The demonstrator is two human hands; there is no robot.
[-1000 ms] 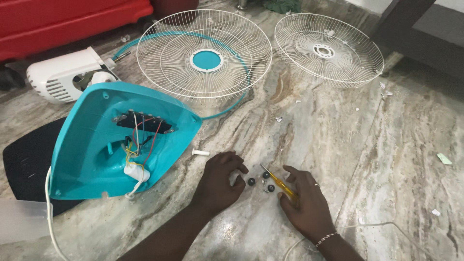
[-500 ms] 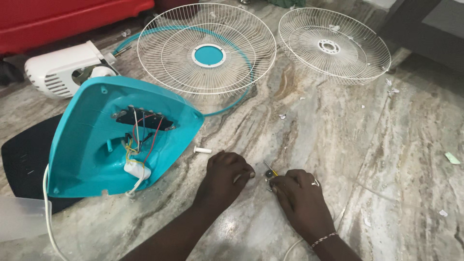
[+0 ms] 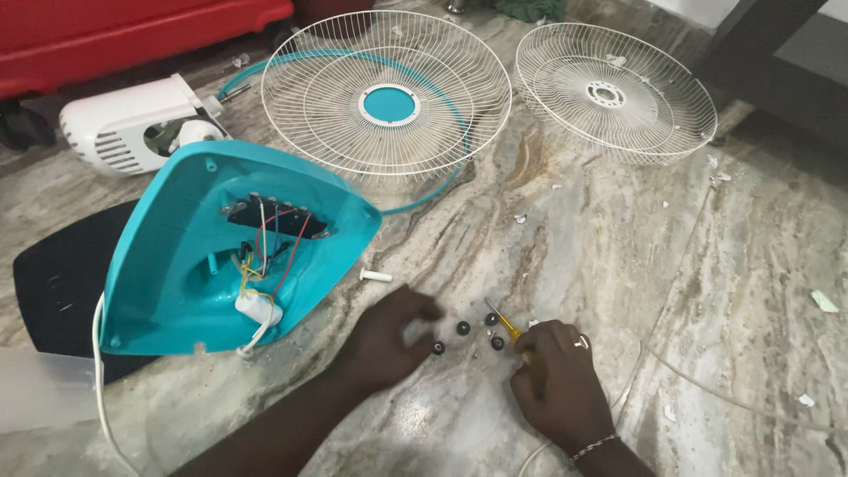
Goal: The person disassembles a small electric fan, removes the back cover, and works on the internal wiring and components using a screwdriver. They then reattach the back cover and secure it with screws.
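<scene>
Four black knobs (image 3: 463, 328) between two hands; right hand (image 3: 561, 389) holds one screwdriver (image 3: 507, 324).

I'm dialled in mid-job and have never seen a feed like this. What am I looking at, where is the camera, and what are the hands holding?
There is no machine here: a person works with bare hands, filmed by a camera on their head looking down at a marble floor. The right hand grips a yellow-handled screwdriver. The left hand rests curled beside several small black knobs, holding nothing I can see. To the left lies an upturned teal fan base with exposed wiring. Farther off lie two white wire fan guards, a white motor housing and a small white peg.
</scene>
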